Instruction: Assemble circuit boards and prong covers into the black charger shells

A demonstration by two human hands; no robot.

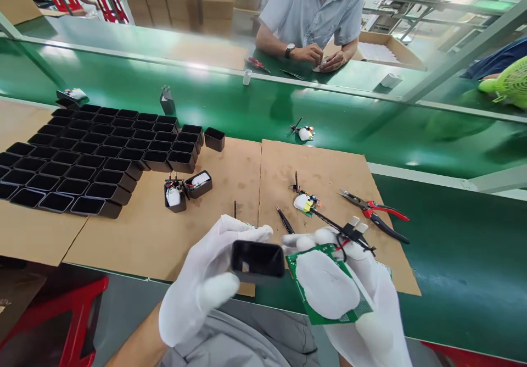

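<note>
My left hand (201,284), in a white glove, is closed round a small black plastic housing (257,260) with its open end facing me. My right hand (362,301), also gloved, grips a green circuit board (313,306) with a white oval pad on it; red and black wires and a black clip (353,234) stick up from its top. The housing and the board sit side by side, almost touching, above my lap at the near edge of the cardboard mat (230,191).
Several empty black housings (90,153) stand in rows at left. Two filled housings (187,188), a loose board assembly (307,202), tweezers (285,220) and red-handled pliers (376,213) lie on the mat. A green conveyor (247,109) runs behind; a person across it works with both hands (323,56).
</note>
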